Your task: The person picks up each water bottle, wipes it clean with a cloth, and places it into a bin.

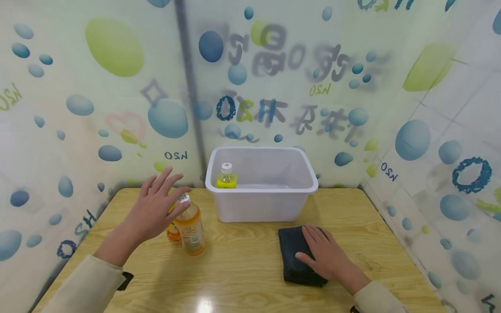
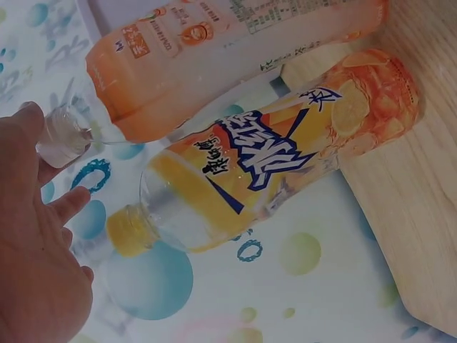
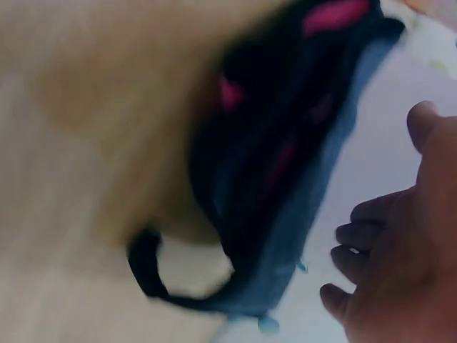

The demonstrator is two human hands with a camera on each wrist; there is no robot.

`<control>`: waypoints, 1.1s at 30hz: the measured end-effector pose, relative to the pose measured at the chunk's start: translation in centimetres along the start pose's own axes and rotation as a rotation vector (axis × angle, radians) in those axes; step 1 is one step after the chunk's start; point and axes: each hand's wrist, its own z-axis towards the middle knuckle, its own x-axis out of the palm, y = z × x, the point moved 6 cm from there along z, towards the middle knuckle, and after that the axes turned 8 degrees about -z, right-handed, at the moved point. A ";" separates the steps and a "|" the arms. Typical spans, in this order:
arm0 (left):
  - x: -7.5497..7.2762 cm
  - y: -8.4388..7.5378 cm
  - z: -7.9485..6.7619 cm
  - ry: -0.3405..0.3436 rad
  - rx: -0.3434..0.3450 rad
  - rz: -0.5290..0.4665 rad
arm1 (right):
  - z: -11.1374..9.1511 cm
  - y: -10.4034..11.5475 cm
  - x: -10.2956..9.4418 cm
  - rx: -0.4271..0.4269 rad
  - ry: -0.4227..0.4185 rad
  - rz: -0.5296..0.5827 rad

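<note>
My left hand (image 1: 156,211), fingers spread, hovers at the caps of two drink bottles on the table's left. The nearer bottle (image 1: 192,230) has a white cap and an orange-tinted label. Beside it, partly hidden in the head view, stands a yellow-capped iced tea bottle (image 2: 264,157). In the left wrist view a fingertip is by the white cap; whether it touches cannot be told. My right hand (image 1: 326,254) lies over a dark folded fabric pouch (image 1: 291,252), fingers extended. Blurred in the right wrist view, the pouch (image 3: 278,164) shows pink inside and a loop strap.
A white plastic bin (image 1: 262,206) stands at the table's back, against the patterned curtain (image 1: 250,78). Inside it at the left is a white-capped bottle of yellow-green drink (image 1: 227,179). Curtain also closes off both sides of the wooden table (image 1: 235,269).
</note>
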 end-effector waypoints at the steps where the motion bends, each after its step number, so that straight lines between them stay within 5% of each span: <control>1: 0.1 0.0 0.0 0.000 0.000 0.000 | 0.0 0.5 0.5 -0.017 0.008 0.015; 12: 1.1 0.2 -0.4 0.029 -0.018 -0.025 | -0.2 2.9 4.4 -0.111 0.095 0.067; 22: 1.2 0.5 -0.4 -0.026 0.013 -0.033 | -0.2 3.2 5.2 -0.122 0.102 0.021; 33: 1.5 0.3 -0.3 0.013 -0.021 -0.043 | 0.4 3.3 5.1 -0.081 0.097 -0.102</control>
